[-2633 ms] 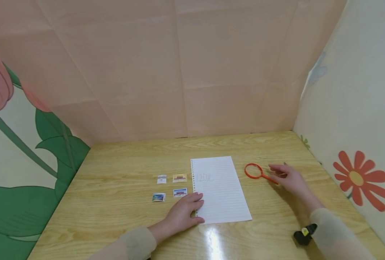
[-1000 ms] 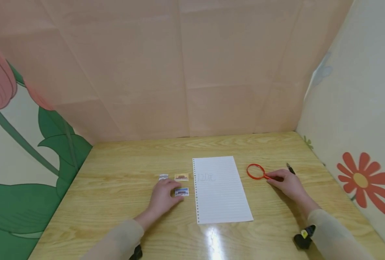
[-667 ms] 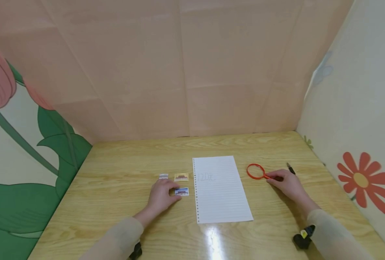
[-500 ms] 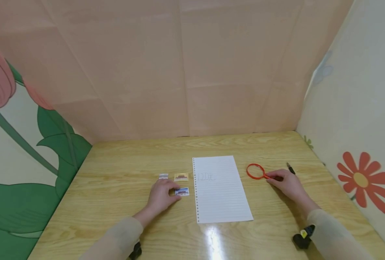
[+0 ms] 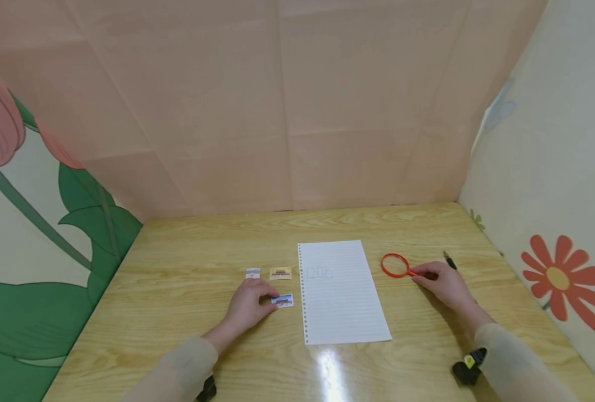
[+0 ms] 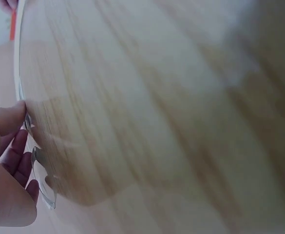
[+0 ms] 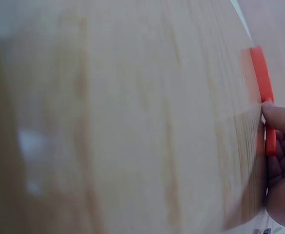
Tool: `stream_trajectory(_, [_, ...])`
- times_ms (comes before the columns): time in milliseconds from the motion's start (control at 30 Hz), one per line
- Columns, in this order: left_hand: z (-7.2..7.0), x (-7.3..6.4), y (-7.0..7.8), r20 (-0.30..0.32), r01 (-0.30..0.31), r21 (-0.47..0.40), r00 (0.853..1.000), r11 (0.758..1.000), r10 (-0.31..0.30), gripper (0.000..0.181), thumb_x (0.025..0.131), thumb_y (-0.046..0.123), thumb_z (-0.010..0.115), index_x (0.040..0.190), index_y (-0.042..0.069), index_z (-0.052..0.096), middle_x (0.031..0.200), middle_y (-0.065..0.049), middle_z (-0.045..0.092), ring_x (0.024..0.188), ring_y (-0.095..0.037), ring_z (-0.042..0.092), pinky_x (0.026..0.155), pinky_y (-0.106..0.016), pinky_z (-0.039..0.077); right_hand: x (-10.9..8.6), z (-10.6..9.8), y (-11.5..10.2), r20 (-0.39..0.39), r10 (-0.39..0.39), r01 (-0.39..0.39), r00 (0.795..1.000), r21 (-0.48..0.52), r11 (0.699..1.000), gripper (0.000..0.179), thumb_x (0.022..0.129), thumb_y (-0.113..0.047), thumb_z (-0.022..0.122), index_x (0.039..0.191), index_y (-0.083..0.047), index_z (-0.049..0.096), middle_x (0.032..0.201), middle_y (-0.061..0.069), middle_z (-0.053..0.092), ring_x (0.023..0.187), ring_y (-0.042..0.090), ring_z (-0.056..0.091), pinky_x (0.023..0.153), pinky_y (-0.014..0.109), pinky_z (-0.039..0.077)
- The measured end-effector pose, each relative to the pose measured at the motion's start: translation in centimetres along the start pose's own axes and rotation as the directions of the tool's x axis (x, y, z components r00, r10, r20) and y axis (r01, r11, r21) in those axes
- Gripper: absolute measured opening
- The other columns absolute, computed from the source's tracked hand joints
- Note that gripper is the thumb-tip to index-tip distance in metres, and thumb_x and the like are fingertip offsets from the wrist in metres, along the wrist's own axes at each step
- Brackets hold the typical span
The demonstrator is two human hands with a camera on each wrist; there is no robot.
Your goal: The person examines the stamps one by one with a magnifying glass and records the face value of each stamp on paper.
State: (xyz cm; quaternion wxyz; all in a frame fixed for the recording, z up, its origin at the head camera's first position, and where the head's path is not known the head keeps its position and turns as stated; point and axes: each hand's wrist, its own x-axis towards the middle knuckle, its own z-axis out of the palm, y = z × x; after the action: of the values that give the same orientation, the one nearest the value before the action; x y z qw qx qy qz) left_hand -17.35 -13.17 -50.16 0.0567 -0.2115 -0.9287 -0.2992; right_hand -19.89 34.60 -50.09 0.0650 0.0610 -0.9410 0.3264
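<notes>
Between its thumb and index finger, my left hand [image 5: 249, 304] pinches the left edge of a postage stamp [image 5: 283, 301] picturing a building under a blue sky. Two more stamps lie behind it: a yellowish stamp [image 5: 280, 273] and a pale stamp [image 5: 253, 273] just beyond the knuckles. In the left wrist view, a curled stamp [image 6: 41, 178] shows under the lower fingers; the head view hides it behind the hand. My right hand [image 5: 445, 283] holds the handle of a red magnifying glass [image 5: 383, 268] by thumb and fingers, its ring low over or on the table.
A lined sheet of paper [image 5: 345, 301] with faint handwriting at its upper left lies between the hands. A dark pen [image 5: 449, 260] sits behind the right hand, partly hidden by it. The wooden table [image 5: 192, 251] meets a covered back wall.
My left hand has left the paper's edge and taken hold of the building stamp, which has shifted slightly towards me. My right hand has lowered onto the magnifying glass handle and grips it.
</notes>
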Motion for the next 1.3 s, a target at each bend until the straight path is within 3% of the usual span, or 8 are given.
stream_trajectory(333, [-0.3,-0.2,-0.3,-0.007,0.007,-0.025,1.000,1.000,-0.007,0.025,0.075,0.017,0.086,0.098,0.013,0.077,0.098,0.000,0.069,0.100,-0.024,0.059,0.093,-0.044,0.048,0.1,0.6,0.5,-0.009,0.009,-0.009,1.000,-0.009,1.000,0.015,0.090,-0.011,0.073,0.103,-0.004,0.076,0.101,0.013,0.070,0.093,0.028,0.062,0.078,0.040,0.051])
stream_trajectory(467, [-0.3,-0.4,-0.5,-0.018,0.016,-0.014,1.000,1.000,-0.016,0.028,0.073,0.019,0.088,0.099,0.012,0.077,0.098,0.000,0.069,0.099,-0.024,0.059,0.092,-0.044,0.048,0.0,1.0,-0.2,-0.027,0.018,-0.018,0.999,-0.001,1.000,0.014,0.091,-0.014,0.073,0.103,-0.006,0.075,0.102,0.013,0.070,0.094,0.028,0.062,0.078,0.039,0.050])
stream_trajectory(567, [-0.2,-0.4,-0.7,-0.027,0.022,-0.002,0.999,1.000,-0.022,0.028,0.073,0.020,0.088,0.098,0.013,0.077,0.098,0.000,0.069,0.099,-0.023,0.059,0.092,-0.043,0.048,-0.1,1.4,-1.4,-0.038,-0.007,0.009,0.999,0.034,0.999,0.013,0.090,-0.013,0.074,0.101,-0.005,0.075,0.100,0.012,0.069,0.090,0.024,0.061,0.074,0.032,0.051])
stream_trajectory(700, [-0.2,-0.3,-0.8,-0.028,0.042,-0.005,0.999,0.999,-0.042,0.025,0.074,0.021,0.088,0.097,0.014,0.077,0.099,0.002,0.068,0.099,-0.022,0.059,0.093,-0.043,0.048,0.1,2.5,-3.4,-0.040,-0.097,0.101,0.994,0.092,0.991,0.009,0.088,-0.009,0.076,0.097,-0.007,0.076,0.094,0.006,0.069,0.085,0.017,0.058,0.070,0.025,0.049])
stream_trajectory(933, [-0.3,-0.3,-0.8,-0.027,0.057,-0.027,0.998,0.998,-0.058,0.023,0.076,0.020,0.087,0.096,0.014,0.077,0.098,0.003,0.067,0.098,-0.020,0.058,0.092,-0.043,0.048,0.4,4.8,-8.0,-0.026,-0.213,0.215,0.977,0.158,0.964,0.014,0.082,-0.001,0.079,0.091,-0.011,0.076,0.088,-0.002,0.066,0.079,0.013,0.053,0.066,0.024,0.047])
stream_trajectory(1033, [-0.4,-0.4,-0.8,-0.027,0.055,-0.040,0.998,0.998,-0.056,0.023,0.076,0.020,0.087,0.096,0.014,0.077,0.098,0.003,0.067,0.098,-0.020,0.058,0.092,-0.043,0.048,0.5,6.0,-9.9,-0.033,-0.279,0.280,0.960,0.207,0.937,0.017,0.080,0.004,0.078,0.089,-0.011,0.075,0.084,-0.004,0.063,0.075,0.010,0.051,0.063,0.022,0.045])
stream_trajectory(1167, [-0.4,-0.4,-0.9,-0.029,0.047,-0.046,0.998,0.998,-0.049,0.023,0.075,0.020,0.087,0.096,0.014,0.077,0.098,0.003,0.067,0.098,-0.020,0.058,0.092,-0.043,0.048,0.7,7.9,-11.7,-0.051,-0.406,0.405,0.912,0.256,0.878,0.020,0.077,0.006,0.080,0.087,-0.010,0.075,0.079,-0.007,0.061,0.072,0.007,0.050,0.060,0.021,0.043])
stream_trajectory(1300, [-0.4,-0.4,-1.0,-0.028,0.039,-0.049,0.999,0.998,-0.041,0.023,0.075,0.020,0.087,0.096,0.014,0.077,0.098,0.003,0.067,0.098,-0.020,0.059,0.092,-0.043,0.047,0.8,9.9,-13.6,-0.043,-0.476,0.471,0.878,0.252,0.845,0.021,0.076,0.005,0.081,0.087,-0.011,0.074,0.079,-0.008,0.061,0.073,0.006,0.050,0.062,0.021,0.044])
